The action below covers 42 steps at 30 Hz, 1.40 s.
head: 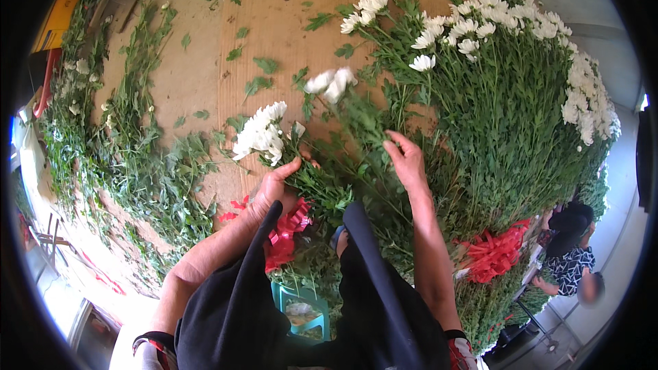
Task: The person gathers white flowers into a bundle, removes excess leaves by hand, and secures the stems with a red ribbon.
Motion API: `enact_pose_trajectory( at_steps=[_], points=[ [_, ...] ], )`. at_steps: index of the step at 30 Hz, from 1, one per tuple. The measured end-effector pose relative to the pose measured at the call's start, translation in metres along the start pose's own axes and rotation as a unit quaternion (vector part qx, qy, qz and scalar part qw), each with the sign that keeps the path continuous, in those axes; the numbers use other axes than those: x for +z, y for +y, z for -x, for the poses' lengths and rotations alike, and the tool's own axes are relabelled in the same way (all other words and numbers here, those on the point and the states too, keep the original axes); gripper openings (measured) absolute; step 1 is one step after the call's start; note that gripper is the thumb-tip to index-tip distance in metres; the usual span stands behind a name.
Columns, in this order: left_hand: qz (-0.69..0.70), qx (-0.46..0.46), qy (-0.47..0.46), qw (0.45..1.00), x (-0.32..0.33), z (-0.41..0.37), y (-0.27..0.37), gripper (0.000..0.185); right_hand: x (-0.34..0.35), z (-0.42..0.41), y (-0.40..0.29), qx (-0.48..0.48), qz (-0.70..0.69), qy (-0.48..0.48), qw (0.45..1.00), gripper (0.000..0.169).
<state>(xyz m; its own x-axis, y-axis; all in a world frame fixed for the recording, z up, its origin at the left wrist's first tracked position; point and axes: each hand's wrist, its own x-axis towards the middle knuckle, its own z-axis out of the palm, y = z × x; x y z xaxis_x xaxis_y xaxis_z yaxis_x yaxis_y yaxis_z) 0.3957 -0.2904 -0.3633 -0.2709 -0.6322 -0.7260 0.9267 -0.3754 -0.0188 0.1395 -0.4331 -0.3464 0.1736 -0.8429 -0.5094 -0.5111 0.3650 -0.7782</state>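
Observation:
My left hand (277,180) is closed around the stems of a small bunch of white chrysanthemums (261,131), its blooms pointing up and left. Between the thumb and fingers of my right hand (406,156) is the leafy stem of another white chrysanthemum spray (331,84). That spray is blurred, and its blooms lean left over the cardboard. Beyond my right hand lies a large heap of white chrysanthemums (493,92) with long green stems. Green stems and leaves run below both hands, where the lower ends of the held stems are hard to make out.
Cardboard (293,15) covers the work surface, with loose leaves scattered on it. Stripped greenery (159,174) lies at the left. Red ribbon (285,239) is near my left forearm, more red ribbon (496,252) at right. A teal stool (303,313) stands below. Another person (568,267) sits far right.

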Motion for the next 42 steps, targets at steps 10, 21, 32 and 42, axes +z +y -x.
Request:
enact_pose_trajectory(
  at_steps=[10, 21, 32, 42],
  points=[
    [-0.035, 0.027, -0.022, 0.999, 0.028, -0.013, 0.000, 0.036, 0.001, 0.031, -0.003, -0.067, 0.094, 0.081, 0.990, 0.031],
    [-0.040, -0.007, -0.068, 0.997, 0.046, -0.043, 0.003, 0.047, 0.011, 0.064, -0.037, 0.046, -0.248, -0.010, 0.968, 0.028],
    [-0.088, 0.063, -0.040, 0.993, 0.037, -0.039, -0.011, 0.037, 0.035, 0.082, -0.038, 0.106, -0.202, -0.102, 0.968, 0.028],
    [-0.124, 0.056, -0.109, 0.985, 0.051, -0.036, -0.009, 0.039, 0.036, 0.090, -0.028, 0.020, -0.163, -0.111, 0.980, 0.027]
  ],
)
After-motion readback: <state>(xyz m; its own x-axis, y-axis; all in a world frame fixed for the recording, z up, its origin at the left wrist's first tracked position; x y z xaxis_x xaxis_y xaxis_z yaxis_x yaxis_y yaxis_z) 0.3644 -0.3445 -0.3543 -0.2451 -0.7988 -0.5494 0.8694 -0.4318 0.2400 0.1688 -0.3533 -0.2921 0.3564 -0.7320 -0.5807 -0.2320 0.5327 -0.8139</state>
